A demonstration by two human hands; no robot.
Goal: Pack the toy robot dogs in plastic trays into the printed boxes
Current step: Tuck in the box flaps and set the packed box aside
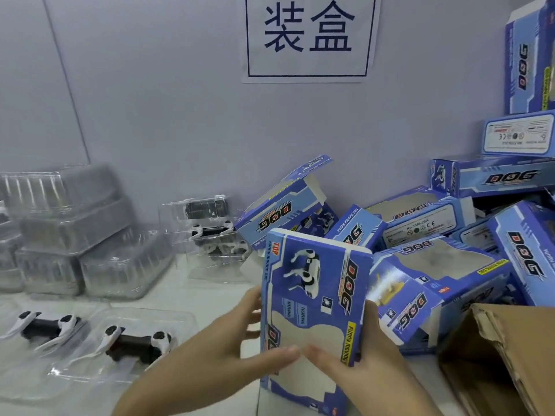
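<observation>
Both hands are gripping one printed box (315,298) upright above the bench (210,298): left hand (240,349) on its left edge, right hand (357,355) clamping its right. Two trayed toy dogs (90,334) are lying well left of it.

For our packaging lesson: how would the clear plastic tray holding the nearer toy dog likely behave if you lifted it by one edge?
The clear plastic tray looks thin, so it would probably flex. The toy dog lies uncovered, so it might slip out if tilted.

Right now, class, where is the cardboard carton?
The cardboard carton sits at the head view's lower right, beside the right hand, in front of the box pile.
</observation>
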